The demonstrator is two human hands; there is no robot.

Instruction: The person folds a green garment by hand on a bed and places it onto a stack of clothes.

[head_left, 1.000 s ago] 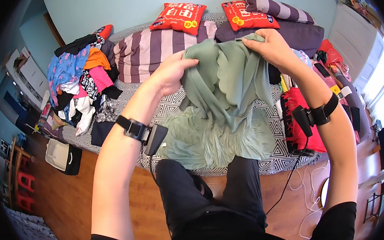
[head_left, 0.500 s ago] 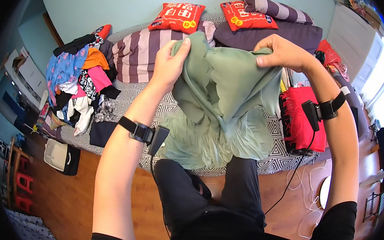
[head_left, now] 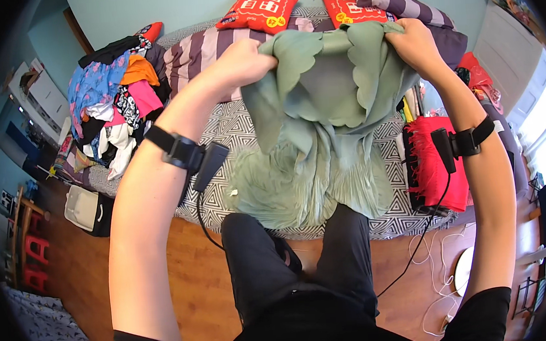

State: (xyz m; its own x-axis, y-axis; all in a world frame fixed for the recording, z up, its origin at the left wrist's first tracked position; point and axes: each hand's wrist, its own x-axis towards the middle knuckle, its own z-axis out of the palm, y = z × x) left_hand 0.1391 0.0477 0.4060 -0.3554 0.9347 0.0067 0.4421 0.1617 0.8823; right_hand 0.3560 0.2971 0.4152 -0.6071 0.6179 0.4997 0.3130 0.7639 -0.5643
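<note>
Between my two raised hands hangs a sage-green dress (head_left: pixel 332 150) with scalloped edges and a pleated lower part. My left hand (head_left: pixel 247 61) is closed on its upper left corner, and my right hand (head_left: pixel 416 45) grips the upper right corner. Its top is spread wide, so a scallop-edged opening faces me. The pleated skirt part rests on the patterned couch cover (head_left: pixel 218 127) just in front of my knees. Folds of fabric cover some of my fingertips.
A heap of mixed clothes (head_left: pixel 113 99) lies on the couch at left. Folded red fringed cloth (head_left: pixel 442 157) sits at right. Red cushions (head_left: pixel 260 11) and a striped pillow (head_left: pixel 191 61) line the back. A pale bin (head_left: pixel 83 208) and white cables (head_left: pixel 431 260) are on the floor.
Both hands have moved farther from me and somewhat apart. The dress's upper part, bunched and folded before, is now stretched open between them.
</note>
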